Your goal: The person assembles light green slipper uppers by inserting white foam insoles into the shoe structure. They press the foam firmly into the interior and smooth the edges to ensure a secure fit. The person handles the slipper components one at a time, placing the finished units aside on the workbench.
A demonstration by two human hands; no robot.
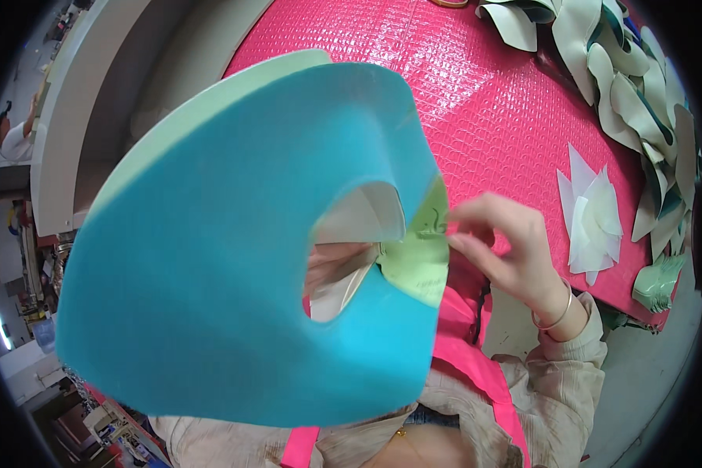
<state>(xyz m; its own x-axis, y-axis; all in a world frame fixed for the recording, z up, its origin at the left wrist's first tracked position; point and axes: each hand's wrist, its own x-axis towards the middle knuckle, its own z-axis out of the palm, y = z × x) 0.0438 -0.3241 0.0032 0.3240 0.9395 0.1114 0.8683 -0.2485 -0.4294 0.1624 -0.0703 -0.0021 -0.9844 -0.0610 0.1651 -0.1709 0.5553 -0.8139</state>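
Beige shirt [351, 448], kinda crinkly fabric, with tons of creases in the right sleeve [563, 382], which ends partway up the forearm. Over it there's a super loud hot pink apron [462, 365], and its flat pink straps [508, 409] run over the shirt on both sides of the chest. A narrow dark strip [482, 312] shows along the apron's edge, can't really make out what it is. The right hand [515, 243] is bare, with a slim shiny bangle [554, 315] around the wrist. Also a little gold-coloured pendant [402, 431] at the shirt's open neckline, plus some dark blue cloth [435, 416] peeking out there, looks denim-ish tbh.
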